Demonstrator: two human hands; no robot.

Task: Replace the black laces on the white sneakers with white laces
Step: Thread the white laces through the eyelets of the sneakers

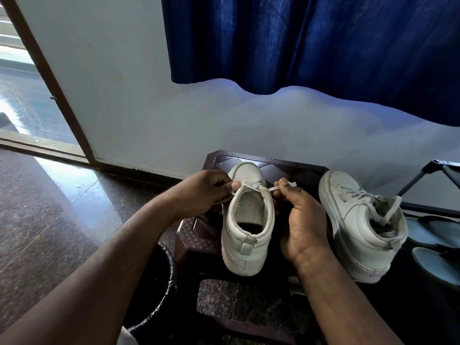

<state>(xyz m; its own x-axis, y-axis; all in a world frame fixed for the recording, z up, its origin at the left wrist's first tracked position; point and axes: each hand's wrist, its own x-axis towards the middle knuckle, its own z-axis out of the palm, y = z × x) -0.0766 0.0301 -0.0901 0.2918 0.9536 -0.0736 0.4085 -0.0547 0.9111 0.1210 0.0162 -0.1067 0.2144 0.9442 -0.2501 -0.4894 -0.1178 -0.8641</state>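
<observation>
A white sneaker [245, 235] stands on a dark brown plastic stool [199, 227], heel toward me. A white lace [251, 187] runs across its top eyelets. My left hand [199, 192] pinches the lace's left end beside the collar. My right hand [302, 217] pinches the right end, whose tip sticks out past the fingers. A second white sneaker [358, 227] stands to the right, laced in white with its ends hanging loose into the opening. No black lace is in view.
A bin lined with a black bag [159, 277] sits under my left forearm. Grey sandals [438, 247] lie beside a metal rack [423, 175] at the right. A white wall with a blue curtain [311, 41] is behind, and a doorway [29, 95] at the left.
</observation>
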